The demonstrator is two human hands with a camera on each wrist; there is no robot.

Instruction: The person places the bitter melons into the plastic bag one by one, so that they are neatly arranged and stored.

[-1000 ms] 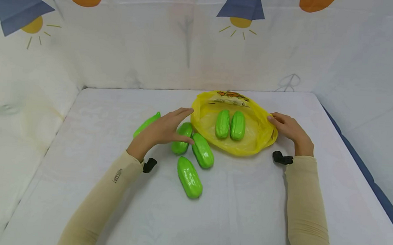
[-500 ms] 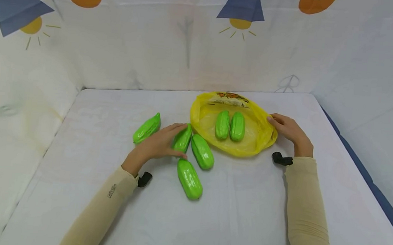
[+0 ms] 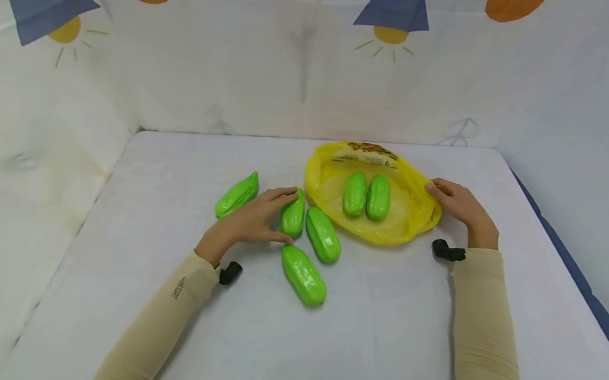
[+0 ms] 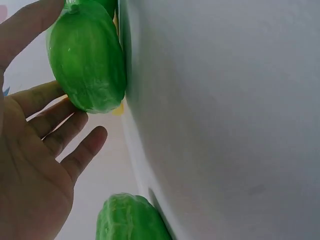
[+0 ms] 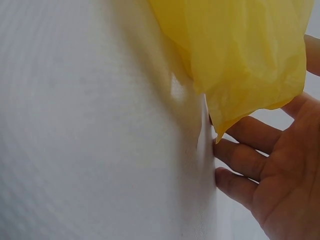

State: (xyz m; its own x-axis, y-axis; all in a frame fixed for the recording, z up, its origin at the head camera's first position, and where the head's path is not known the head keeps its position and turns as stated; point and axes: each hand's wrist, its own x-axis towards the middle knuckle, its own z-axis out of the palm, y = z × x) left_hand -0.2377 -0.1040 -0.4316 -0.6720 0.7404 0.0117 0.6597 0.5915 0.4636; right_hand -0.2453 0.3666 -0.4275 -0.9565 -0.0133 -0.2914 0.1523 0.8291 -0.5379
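Observation:
My left hand (image 3: 248, 218) spans a shiny green, cucumber-shaped toy vegetable (image 3: 293, 213), fingers at its far end and thumb at its near end. In the left wrist view the fingers touch the underside of this vegetable (image 4: 87, 60), which still lies on the table. A yellow plastic bag (image 3: 324, 206) lies spread with its mouth wide, and two of the same vegetables (image 3: 355, 194) rest side by side inside. The bag's right edge is held between thumb and fingers of my right hand (image 3: 459, 205). In the right wrist view yellow plastic (image 5: 245, 60) hides part of the fingers.
Another green vegetable (image 3: 323, 235) lies against the bag's near left edge. One more green piece (image 3: 304, 276) sits nearer, by the left thumb, and a pointed one (image 3: 238, 195) lies behind the left hand. White cloth walls (image 3: 226, 88) close off the table's back and sides.
My left hand has lowered toward the near side and closed in around one green vegetable, which has turned slightly. The right hand stays on the bag. The head view has shifted a little.

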